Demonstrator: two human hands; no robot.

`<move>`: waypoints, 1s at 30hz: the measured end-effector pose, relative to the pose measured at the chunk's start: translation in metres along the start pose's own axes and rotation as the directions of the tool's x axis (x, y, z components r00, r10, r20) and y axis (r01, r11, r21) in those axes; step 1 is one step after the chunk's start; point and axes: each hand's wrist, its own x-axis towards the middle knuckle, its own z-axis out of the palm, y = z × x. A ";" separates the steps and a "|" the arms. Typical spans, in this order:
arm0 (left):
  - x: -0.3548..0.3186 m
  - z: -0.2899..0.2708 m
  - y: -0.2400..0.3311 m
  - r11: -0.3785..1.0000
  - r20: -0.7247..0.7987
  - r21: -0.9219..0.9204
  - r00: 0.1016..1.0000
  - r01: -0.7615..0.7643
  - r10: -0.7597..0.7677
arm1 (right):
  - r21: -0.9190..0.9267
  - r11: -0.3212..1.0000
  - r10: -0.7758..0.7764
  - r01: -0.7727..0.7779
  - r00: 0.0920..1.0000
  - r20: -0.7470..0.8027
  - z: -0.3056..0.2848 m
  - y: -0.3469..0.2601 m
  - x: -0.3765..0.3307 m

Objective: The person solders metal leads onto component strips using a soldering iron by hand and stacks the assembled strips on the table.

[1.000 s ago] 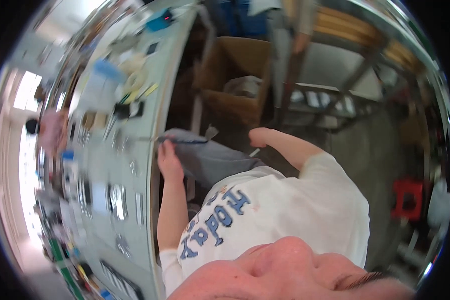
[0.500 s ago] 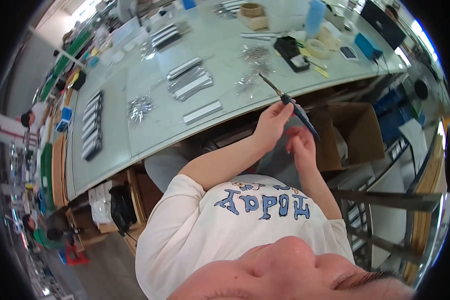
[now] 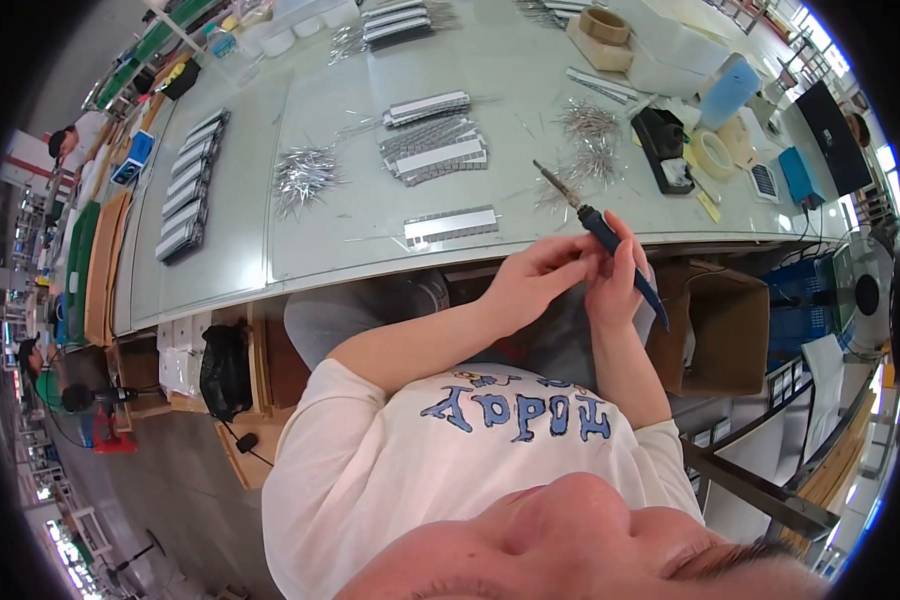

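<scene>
And here, closest in, is the right hand (image 3: 615, 285), fingers curled closed around the dark blue handle of a soldering iron (image 3: 597, 228), which sits at the table's near edge, tip pointing up and away over the top. Right against it comes the left hand (image 3: 542, 280), fingers bunched and bent — whether they pinch anything, I cannot tell. Good handling here, I'd judge, means a light grip, skin well back from the bare metal shaft, tip turned clear of that left hand.

Beyond them, the table (image 3: 345, 245): smooth, pale green, glossy enough to throw back the light. First on it, a flat strip (image 3: 452, 227), white-faced with a grey edge, then a fanned stack of strips (image 3: 435, 155), ribbed and straight-sided. Left of that, a bristling silvery wire bundle (image 3: 305, 178); over right, a chunky black stand (image 3: 660, 150), a round cream tape roll (image 3: 712, 153) and — farther out — a smooth blue bottle (image 3: 727, 92)
</scene>
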 end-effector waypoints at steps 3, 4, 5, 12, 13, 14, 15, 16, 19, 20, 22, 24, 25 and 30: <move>-0.021 -0.047 -0.003 0.844 0.045 0.530 0.997 -0.078 0.064 | 0.162 0.986 -0.043 0.027 0.995 0.093 0.017 -0.004 0.020; -0.026 -0.059 0.000 0.557 0.165 0.794 0.968 -0.243 0.187 | 0.052 0.998 -0.047 0.041 0.993 0.107 0.018 -0.002 0.027; -0.026 -0.070 0.006 0.317 0.209 0.898 0.930 -0.305 0.302 | -0.059 0.997 -0.049 0.057 0.991 0.122 0.019 0.000 0.034; -0.011 -0.105 0.007 -0.136 0.252 0.967 0.884 -0.215 0.394 | -0.125 0.992 0.009 -0.017 0.998 -0.061 0.041 0.025 0.074; -0.006 -0.103 0.008 -0.148 0.248 0.967 0.890 -0.206 0.382 | -0.114 0.993 -0.007 -0.004 0.996 -0.091 0.047 0.026 0.079; 0.001 -0.101 0.009 -0.160 0.246 0.967 0.897 -0.199 0.369 | -0.115 0.993 -0.004 -0.007 0.996 -0.092 0.045 0.031 0.084; 0.007 -0.097 0.010 -0.156 0.242 0.968 0.899 -0.197 0.365 | -0.155 0.987 -0.063 0.045 0.992 -0.108 0.043 0.039 0.087; 0.013 -0.092 0.011 -0.167 0.212 0.973 0.914 -0.162 0.347 | -0.195 0.976 -0.122 0.096 0.985 -0.123 0.040 0.043 0.089; 0.025 -0.092 0.013 -0.197 0.174 0.973 0.943 -0.121 0.283 | -0.174 0.980 -0.126 0.098 0.979 -0.163 0.034 0.045 0.088; 0.027 -0.093 0.013 -0.216 0.170 0.969 0.956 -0.118 0.241 | -0.173 0.981 -0.121 0.091 0.979 -0.166 0.031 0.046 0.087; 0.029 -0.096 0.014 -0.214 0.192 0.966 0.955 -0.144 0.225 | -0.210 0.970 -0.145 0.122 0.985 -0.098 0.023 0.046 0.088; 0.028 -0.099 0.015 -0.213 0.211 0.963 0.955 -0.165 0.211 | -0.201 0.970 -0.158 0.139 0.984 -0.084 0.022 0.044 0.087; 0.027 -0.099 0.017 -0.201 0.222 0.963 0.951 -0.180 0.213 | -0.190 0.969 -0.174 0.159 0.982 -0.066 0.023 0.043 0.087; 0.015 -0.104 0.018 -0.191 0.247 0.961 0.937 -0.202 0.248 | -0.174 0.976 -0.138 0.131 0.990 -0.028 0.019 0.036 0.084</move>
